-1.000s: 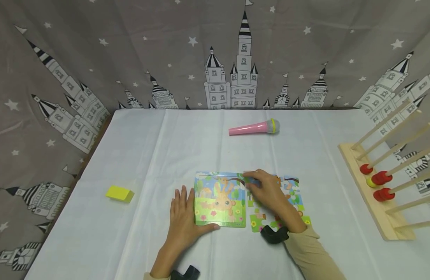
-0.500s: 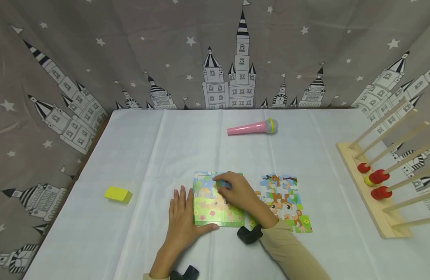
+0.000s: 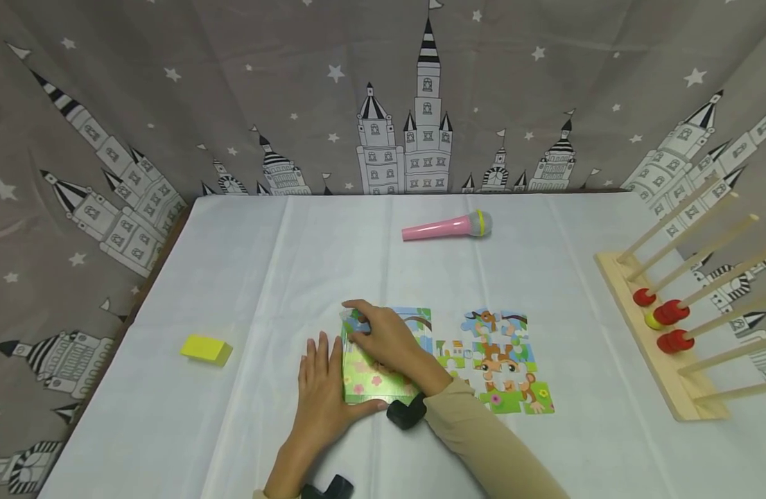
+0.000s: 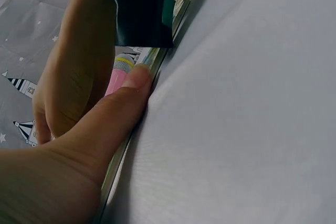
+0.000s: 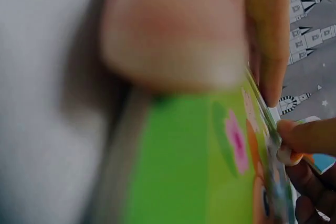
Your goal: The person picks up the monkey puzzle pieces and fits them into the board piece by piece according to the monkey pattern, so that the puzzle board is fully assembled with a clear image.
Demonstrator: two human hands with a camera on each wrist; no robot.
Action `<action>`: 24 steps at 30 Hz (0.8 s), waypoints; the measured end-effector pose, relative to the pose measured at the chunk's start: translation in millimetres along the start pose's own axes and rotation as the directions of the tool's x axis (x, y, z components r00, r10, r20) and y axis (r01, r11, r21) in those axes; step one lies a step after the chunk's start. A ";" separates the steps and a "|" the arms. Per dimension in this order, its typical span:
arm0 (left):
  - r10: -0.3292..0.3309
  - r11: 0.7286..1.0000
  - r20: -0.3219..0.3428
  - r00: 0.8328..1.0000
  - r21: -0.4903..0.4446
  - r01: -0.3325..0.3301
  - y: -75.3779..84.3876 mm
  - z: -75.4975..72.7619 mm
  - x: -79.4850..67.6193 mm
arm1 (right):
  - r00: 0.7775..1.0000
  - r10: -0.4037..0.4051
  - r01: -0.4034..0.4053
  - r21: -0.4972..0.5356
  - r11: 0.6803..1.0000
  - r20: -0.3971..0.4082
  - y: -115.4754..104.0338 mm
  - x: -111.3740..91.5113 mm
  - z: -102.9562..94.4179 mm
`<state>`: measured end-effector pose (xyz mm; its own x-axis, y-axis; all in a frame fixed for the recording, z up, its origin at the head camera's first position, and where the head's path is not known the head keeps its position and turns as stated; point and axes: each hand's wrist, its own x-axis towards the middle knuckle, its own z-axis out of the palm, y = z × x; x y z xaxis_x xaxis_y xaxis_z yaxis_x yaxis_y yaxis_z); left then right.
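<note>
A square puzzle board [image 3: 362, 388] with a faint rabbit picture lies near the table's front. My left hand [image 3: 323, 395] rests along its left side, fingers straight, and the thumb [image 4: 137, 77] touches the front edge. Over the board's far left corner, my right hand [image 3: 389, 339] pinches a small jigsaw piece [image 5: 323, 162] with blue on it, between thumb and fingers. That hand hides much of the board; whether the piece touches it I cannot tell. Loose jigsaw pieces [image 3: 506, 364] with a monkey picture lie to the right of the board.
A pink toy microphone [image 3: 441, 227] lies at the back. On the left is a yellow block [image 3: 206, 350]. A wooden peg stand [image 3: 660, 339] with red and yellow beads stands at the right. A grey castle-print curtain [image 3: 295, 83] hangs behind the white table [image 3: 264, 430].
My right hand has moved left from the loose pieces, across the board to its far left corner, with a jigsaw piece in its fingers. My left hand has stayed at the board.
</note>
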<state>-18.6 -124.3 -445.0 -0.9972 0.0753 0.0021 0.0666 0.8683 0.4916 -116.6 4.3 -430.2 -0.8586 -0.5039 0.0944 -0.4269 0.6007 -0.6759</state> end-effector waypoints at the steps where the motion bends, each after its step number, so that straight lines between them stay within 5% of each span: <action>1: -0.005 1.000 0.008 1.000 -0.002 0.005 -0.1 -0.4 -0.1 | 1.000 0.008 -0.008 -0.008 1.000 -0.009 0.2 0.8 0.8; 10: -0.010 1.000 0.012 1.000 0.000 0.010 -0.9 0.5 0.5 | 0.997 0.047 -0.046 0.022 0.999 -0.063 3.5 0.6 3.5; 24: 0.025 0.999 -0.056 0.998 0.027 -0.024 -0.9 3.4 0.1 | 0.988 -0.004 -0.015 -0.124 0.992 -0.154 6.4 -3.7 11.4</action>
<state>-18.7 -123.5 -448.5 -0.9955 0.0696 0.0636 0.0913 0.8791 0.4679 -112.9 2.9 -443.2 -0.8903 -0.4045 0.2090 -0.4458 0.6806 -0.5814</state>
